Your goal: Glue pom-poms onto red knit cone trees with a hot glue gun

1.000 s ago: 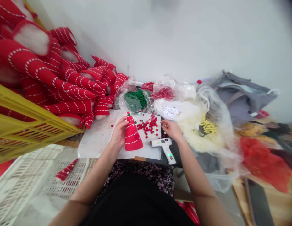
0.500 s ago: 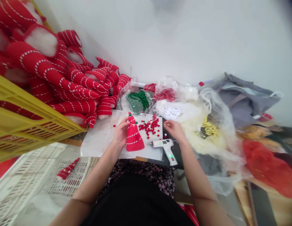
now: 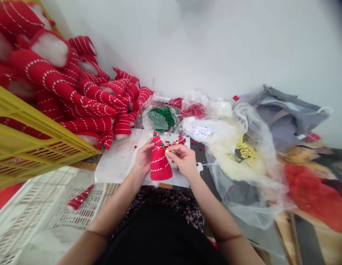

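Note:
A red felt cone [image 3: 161, 170] with white twisted trim and a few green pom-poms stands upright in front of me. My left hand [image 3: 144, 159] is closed on its left side. Between the thumb and fingertips of my right hand [image 3: 184, 159] is a small yellow pom-pom [image 3: 166, 151], right at the cone's right edge. Behind that hand, the white glue gun [image 3: 199, 167] is mostly hidden. Loose red pom-poms [image 3: 182, 140] lie on the white paper [image 3: 115, 162], partly covered by my right hand.
Stuffed red cones [image 3: 90, 95] heap at the left behind a yellow crate [image 3: 43, 143]. A white basket [image 3: 88, 206] below holds a decorated cone. Bags of green pom-poms [image 3: 162, 117], white pom-poms [image 3: 201, 131] and yellow pom-poms [image 3: 245, 149] line the back and right.
My right hand has moved left with the yellow pom-pom, from beyond the glue gun to the cone's edge. It now covers most of the gun. The cone has shifted slightly right.

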### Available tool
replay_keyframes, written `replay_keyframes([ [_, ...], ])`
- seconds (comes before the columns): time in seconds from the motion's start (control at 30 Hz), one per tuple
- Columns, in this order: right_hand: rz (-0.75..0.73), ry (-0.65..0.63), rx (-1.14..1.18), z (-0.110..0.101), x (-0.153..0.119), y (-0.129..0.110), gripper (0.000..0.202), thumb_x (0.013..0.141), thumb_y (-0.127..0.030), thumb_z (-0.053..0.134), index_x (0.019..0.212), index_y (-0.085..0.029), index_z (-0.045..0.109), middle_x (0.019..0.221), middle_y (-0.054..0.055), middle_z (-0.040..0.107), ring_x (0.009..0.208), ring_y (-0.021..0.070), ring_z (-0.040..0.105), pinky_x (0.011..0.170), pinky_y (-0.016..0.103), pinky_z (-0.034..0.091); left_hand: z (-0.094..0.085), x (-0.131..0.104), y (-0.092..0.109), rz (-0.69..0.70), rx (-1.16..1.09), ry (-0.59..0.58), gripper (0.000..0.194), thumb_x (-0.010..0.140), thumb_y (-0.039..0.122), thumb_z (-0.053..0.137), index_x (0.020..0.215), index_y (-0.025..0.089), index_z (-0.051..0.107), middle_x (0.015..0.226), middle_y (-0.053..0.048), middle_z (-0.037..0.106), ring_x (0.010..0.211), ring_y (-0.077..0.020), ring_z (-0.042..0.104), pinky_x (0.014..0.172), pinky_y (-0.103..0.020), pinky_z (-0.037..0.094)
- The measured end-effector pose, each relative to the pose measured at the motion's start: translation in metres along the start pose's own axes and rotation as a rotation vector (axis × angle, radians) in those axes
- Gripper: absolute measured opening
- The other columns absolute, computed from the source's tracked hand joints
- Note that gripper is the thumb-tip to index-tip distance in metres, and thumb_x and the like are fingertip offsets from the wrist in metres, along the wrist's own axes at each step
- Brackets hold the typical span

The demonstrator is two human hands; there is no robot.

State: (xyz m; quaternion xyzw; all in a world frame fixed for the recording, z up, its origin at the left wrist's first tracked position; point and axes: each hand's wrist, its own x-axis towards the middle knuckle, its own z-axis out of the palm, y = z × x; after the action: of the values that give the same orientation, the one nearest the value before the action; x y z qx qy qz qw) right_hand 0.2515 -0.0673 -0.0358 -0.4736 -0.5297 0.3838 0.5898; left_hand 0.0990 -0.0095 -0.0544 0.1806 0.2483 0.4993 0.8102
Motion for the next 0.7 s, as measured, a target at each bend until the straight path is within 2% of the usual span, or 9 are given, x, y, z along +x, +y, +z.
replay_keyframes([
  [0.13, -0.079, 0.066, 0.010, -0.001, -0.002, 0.001, 0.004, 0.080, -0.027, 0.082, 0.082, -0.025, 0.081, 0.086, 0.004, 0.081, 0.078, 0.0202, 0.074, 0.072, 0.034, 0.060, 0.001, -0.001, 0.001, -0.008, 0.007, 0.002, 0.028, 0.071, 0.013, 0.070, 0.098, 0.019, 0.069, 0.083, -0.001, 0.074, 0.071, -0.0182, 0.070, 0.076, -0.032, 0.058],
  [0.2, -0.110, 0.135, -0.005, -0.007, -0.002, -0.004, 0.002, 0.081, -0.026, 0.081, 0.083, -0.025, 0.081, 0.086, 0.004, 0.081, 0.081, 0.0210, 0.074, 0.073, 0.034, 0.061, 0.002, 0.000, 0.001, -0.012, 0.003, 0.013, 0.030, 0.069, 0.012, 0.071, 0.098, 0.019, 0.069, 0.083, -0.001, 0.074, 0.070, -0.0168, 0.069, 0.074, -0.030, 0.057],
  [0.27, -0.150, 0.148, -0.065, -0.014, -0.001, -0.013, 0.002, 0.083, -0.025, 0.081, 0.085, -0.024, 0.081, 0.087, 0.004, 0.080, 0.081, 0.0208, 0.074, 0.071, 0.032, 0.060, 0.004, 0.000, -0.001, -0.011, 0.003, 0.028, 0.033, 0.066, 0.011, 0.072, 0.097, 0.019, 0.068, 0.081, 0.001, 0.073, 0.067, -0.0150, 0.067, 0.070, -0.028, 0.054],
  [0.37, -0.262, -0.002, -0.233, -0.018, -0.002, -0.028, 0.004, 0.090, -0.022, 0.077, 0.090, -0.023, 0.081, 0.090, 0.004, 0.078, 0.078, 0.0184, 0.071, 0.068, 0.029, 0.059, 0.007, 0.001, -0.006, 0.016, 0.036, 0.058, 0.037, 0.062, 0.011, 0.076, 0.097, 0.020, 0.066, 0.079, 0.003, 0.072, 0.065, -0.0140, 0.066, 0.066, -0.026, 0.051],
  [0.53, -0.492, -0.300, -0.605, -0.007, -0.008, -0.035, 0.017, 0.102, -0.018, 0.061, 0.100, -0.022, 0.077, 0.099, 0.008, 0.075, 0.090, 0.0199, 0.071, 0.084, 0.033, 0.061, 0.011, 0.000, -0.012, 0.109, 0.214, 0.120, 0.039, 0.061, 0.016, 0.079, 0.097, 0.020, 0.066, 0.078, 0.003, 0.074, 0.066, -0.0133, 0.064, 0.066, -0.024, 0.047],
  [0.63, -0.527, -0.425, -0.807, 0.000, -0.011, -0.029, 0.026, 0.104, -0.016, 0.053, 0.096, -0.020, 0.076, 0.093, 0.008, 0.071, 0.084, 0.0207, 0.067, 0.079, 0.033, 0.061, 0.010, -0.001, -0.012, 0.151, 0.249, 0.149, 0.041, 0.060, 0.015, 0.078, 0.098, 0.020, 0.067, 0.076, 0.003, 0.073, 0.063, -0.0130, 0.063, 0.064, -0.023, 0.045],
  [0.7, -0.538, -0.452, -0.833, 0.000, -0.012, -0.029, 0.027, 0.105, -0.016, 0.050, 0.098, -0.020, 0.076, 0.093, 0.008, 0.070, 0.083, 0.0208, 0.066, 0.079, 0.034, 0.061, 0.010, -0.001, -0.010, 0.151, 0.237, 0.146, 0.041, 0.060, 0.014, 0.078, 0.099, 0.020, 0.066, 0.077, 0.003, 0.074, 0.064, -0.0133, 0.064, 0.065, -0.024, 0.046],
])
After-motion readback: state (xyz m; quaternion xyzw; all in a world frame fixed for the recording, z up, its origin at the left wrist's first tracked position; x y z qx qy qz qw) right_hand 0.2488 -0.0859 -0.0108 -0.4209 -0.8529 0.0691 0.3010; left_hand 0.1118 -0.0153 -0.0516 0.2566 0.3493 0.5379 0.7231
